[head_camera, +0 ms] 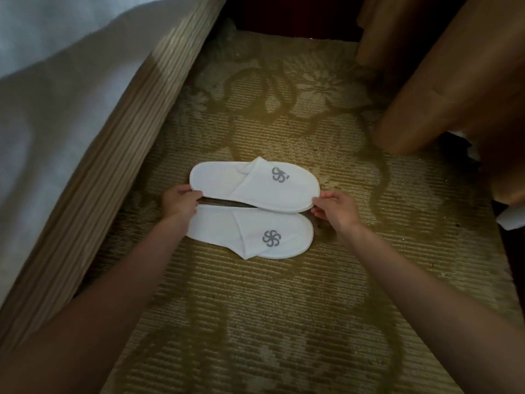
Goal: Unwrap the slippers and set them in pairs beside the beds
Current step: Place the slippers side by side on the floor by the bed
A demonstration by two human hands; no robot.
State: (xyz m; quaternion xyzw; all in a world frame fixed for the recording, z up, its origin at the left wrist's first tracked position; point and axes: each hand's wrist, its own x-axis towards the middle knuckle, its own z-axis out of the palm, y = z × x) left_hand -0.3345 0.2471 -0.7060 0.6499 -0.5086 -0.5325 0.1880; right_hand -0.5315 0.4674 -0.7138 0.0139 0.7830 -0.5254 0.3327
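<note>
Two white slippers with grey pinwheel logos lie side by side on the patterned carpet, toes pointing right. The far slipper (pixel 255 184) is pinched at its heel end by my left hand (pixel 180 201) and at its toe end by my right hand (pixel 335 209). Its near edge slightly overlaps the near slipper (pixel 252 237), which rests flat on the floor. No wrapping is visible on either slipper. The bed (pixel 93 132) runs along the left, close to the slippers' heels.
The bed's ribbed tan base and white sheet (pixel 42 81) fill the left side. Brown-gold curtain fabric (pixel 443 89) hangs at the upper right. Something white (pixel 511 218) shows at the right edge. Olive floral carpet (pixel 270 322) stretches towards me.
</note>
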